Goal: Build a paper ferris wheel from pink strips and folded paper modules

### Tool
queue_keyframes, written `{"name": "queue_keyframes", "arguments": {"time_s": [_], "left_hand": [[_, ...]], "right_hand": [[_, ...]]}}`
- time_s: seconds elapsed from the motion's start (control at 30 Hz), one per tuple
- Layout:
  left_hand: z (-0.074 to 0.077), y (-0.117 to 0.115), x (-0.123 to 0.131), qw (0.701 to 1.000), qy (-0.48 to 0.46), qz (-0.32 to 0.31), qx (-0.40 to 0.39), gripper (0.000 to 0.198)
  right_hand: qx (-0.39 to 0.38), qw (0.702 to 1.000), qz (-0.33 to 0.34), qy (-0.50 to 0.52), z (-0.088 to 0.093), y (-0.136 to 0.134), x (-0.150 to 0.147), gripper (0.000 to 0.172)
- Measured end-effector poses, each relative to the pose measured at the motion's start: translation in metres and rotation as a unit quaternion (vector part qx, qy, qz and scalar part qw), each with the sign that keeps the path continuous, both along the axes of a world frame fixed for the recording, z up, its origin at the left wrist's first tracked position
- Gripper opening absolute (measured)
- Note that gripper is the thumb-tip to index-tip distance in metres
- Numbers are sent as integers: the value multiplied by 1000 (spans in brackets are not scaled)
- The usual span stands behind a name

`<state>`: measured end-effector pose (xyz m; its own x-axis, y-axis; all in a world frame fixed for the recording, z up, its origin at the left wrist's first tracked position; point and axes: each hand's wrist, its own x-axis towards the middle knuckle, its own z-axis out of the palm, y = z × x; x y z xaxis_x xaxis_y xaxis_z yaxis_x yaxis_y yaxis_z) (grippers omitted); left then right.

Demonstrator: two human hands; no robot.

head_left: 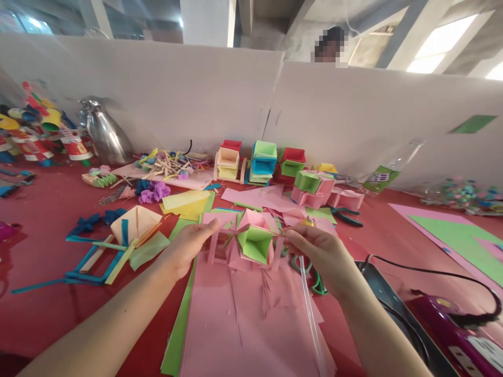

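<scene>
Between my two hands is a pink and green folded-paper model (256, 244), a cluster of open paper boxes on a pink paper frame, over the pink paper sheets (251, 335). My left hand (192, 245) pinches its left end between thumb and fingers. Closed at the right end, my right hand (318, 251) grips a thin pink part of the same model. Just under the right hand are green-handled scissors (319, 284), partly hidden. A clear glue stick (308, 309) lies along the right side of the pink sheets.
Finished paper models (264, 161) stand along the white partition (157, 84). At left lie a strip-built paper frame (100, 259) and a steel jug (104, 131). Black-handled pliers (348, 215), a bottle (387, 175), a dark tray (393, 298) and a purple power strip (451, 324) are at right.
</scene>
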<state>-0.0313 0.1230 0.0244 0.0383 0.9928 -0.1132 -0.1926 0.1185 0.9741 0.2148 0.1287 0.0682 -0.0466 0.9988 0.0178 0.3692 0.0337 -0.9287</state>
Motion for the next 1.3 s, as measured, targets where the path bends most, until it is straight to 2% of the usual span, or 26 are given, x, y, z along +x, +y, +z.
{"name": "queue_keyframes", "arguments": {"time_s": [0.1,0.4,0.53,0.63,0.73,0.83,0.93,1.13,1.3], "left_hand": [[1,-1,0,998,-26,-39,-33,37],[4,-3,2,991,-106,-45,-70,38],[5,-4,4,991,-110,-38,-73,37],[5,-4,4,990,-113,-42,-77,38],[5,-4,5,990,-112,-39,-80,39],[7,-6,6,990,-111,-43,-78,40],[8,-6,6,991,-109,-51,-65,39],[9,-7,7,993,-92,-44,-63,41],[8,-6,6,994,-84,-42,-59,42]], "right_hand": [[-5,1000,-4,4,1,-2,-4,34],[-20,998,6,62,-4,0,-8,31],[21,999,26,11,-5,-1,-5,33],[90,993,15,-75,-4,-2,-2,34],[219,964,7,-153,-3,-3,-2,28],[338,917,59,-203,-3,-3,-7,22],[405,876,99,-242,-1,-1,-14,19],[450,827,119,-316,9,3,-23,17],[458,772,175,-404,24,6,-31,25]]}}
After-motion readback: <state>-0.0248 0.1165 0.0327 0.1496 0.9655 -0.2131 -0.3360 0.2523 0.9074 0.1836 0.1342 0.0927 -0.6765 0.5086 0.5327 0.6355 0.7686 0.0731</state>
